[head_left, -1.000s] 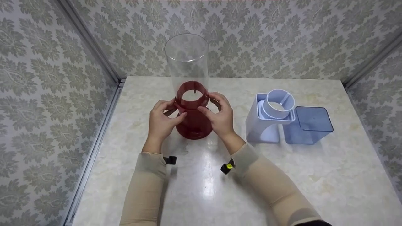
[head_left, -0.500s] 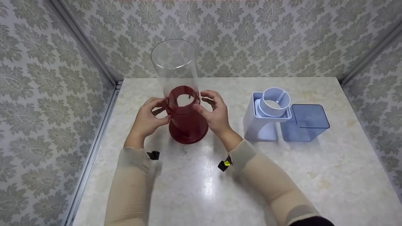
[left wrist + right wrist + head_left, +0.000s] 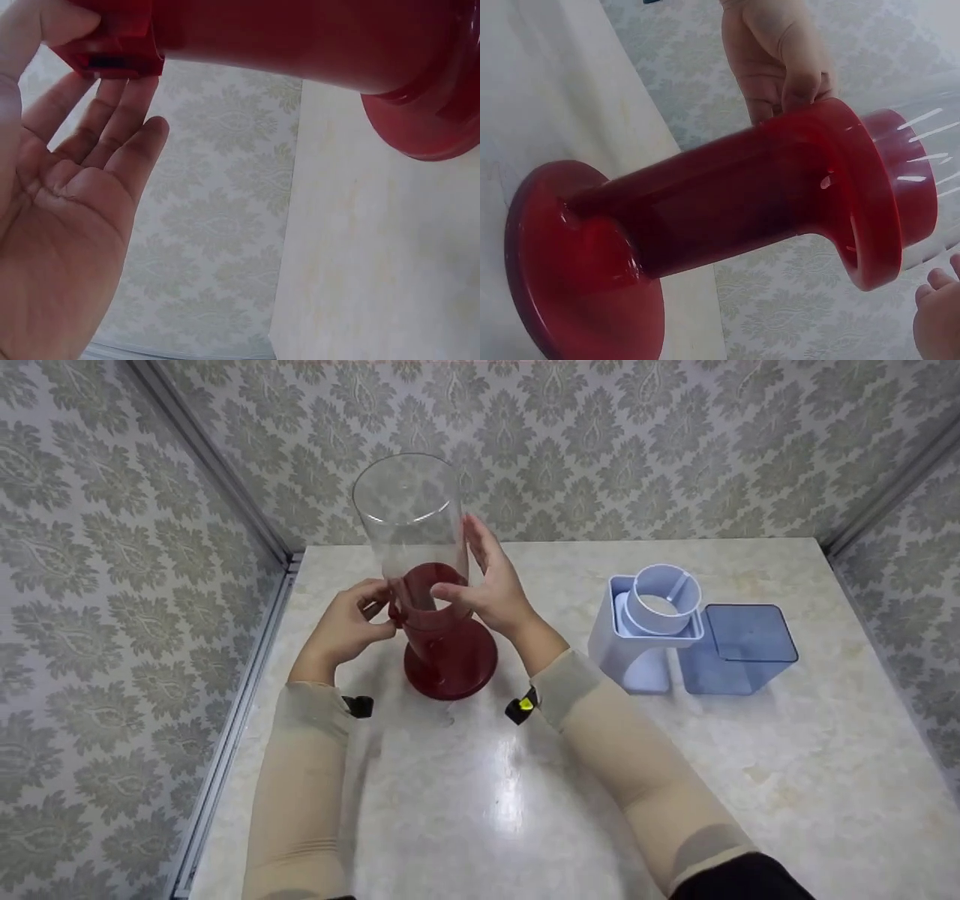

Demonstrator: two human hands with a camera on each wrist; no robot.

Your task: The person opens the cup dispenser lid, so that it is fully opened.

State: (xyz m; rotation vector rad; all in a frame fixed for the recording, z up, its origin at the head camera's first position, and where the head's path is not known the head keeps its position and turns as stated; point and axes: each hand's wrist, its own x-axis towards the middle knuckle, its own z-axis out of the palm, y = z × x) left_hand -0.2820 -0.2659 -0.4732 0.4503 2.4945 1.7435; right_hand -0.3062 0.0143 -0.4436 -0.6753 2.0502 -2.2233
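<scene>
A red plastic stand (image 3: 452, 667) has a round base on the table, a column and a ring collar (image 3: 866, 202) on top. A tall clear cylinder (image 3: 416, 536) sits at the collar, around its inner red ring. My left hand (image 3: 337, 624) pinches the collar's left side, and the left wrist view shows its thumb on a boxy red part (image 3: 116, 52) with fingers beneath. Along the cylinder's right side my right hand (image 3: 496, 589) lies with straight fingers and the thumb across the front. Whether all its fingertips touch the cylinder I cannot tell.
Right of the stand is a light-blue plastic stand (image 3: 619, 660) with a round ring (image 3: 664, 619) on top. Beside it stands a see-through blue square container (image 3: 739, 652). Patterned walls (image 3: 570, 450) enclose the table (image 3: 450, 810) at the back and sides.
The right hand has moved from the red collar up to the clear cylinder, its fingers straightening. The collar and cylinder have shifted left in view, with the left hand still at the collar.
</scene>
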